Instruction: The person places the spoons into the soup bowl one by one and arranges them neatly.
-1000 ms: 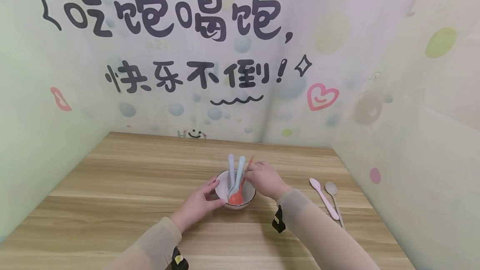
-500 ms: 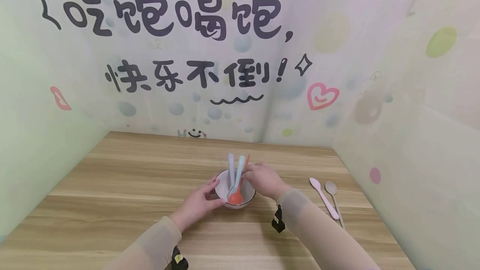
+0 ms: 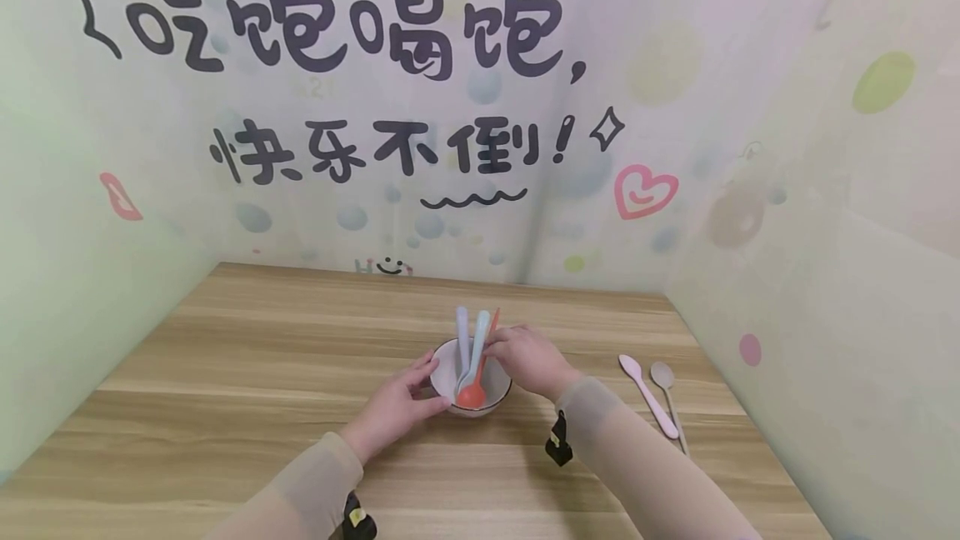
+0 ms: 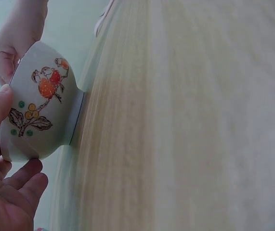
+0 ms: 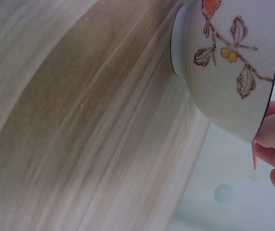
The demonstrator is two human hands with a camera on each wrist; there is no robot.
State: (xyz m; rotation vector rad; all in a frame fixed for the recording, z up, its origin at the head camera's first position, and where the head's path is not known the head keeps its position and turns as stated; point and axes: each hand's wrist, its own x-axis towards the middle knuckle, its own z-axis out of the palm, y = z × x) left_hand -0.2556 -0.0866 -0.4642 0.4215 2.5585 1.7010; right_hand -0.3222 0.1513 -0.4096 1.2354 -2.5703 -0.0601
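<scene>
From here I see a wood-grain table point(image 3: 225, 373) below pale walls point(image 3: 337, 98) with black lettering point(image 3: 401, 127) and a pink heart point(image 3: 643, 192).

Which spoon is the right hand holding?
The orange spoon: the right hand pinches its handle. The purple spoon and blue spoon share its bowl; the pink spoon and brown spoon lie on the table.

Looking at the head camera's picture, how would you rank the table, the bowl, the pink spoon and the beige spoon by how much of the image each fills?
1. Table
2. Bowl
3. Pink spoon and beige spoon: too alike to rank surely.
</scene>
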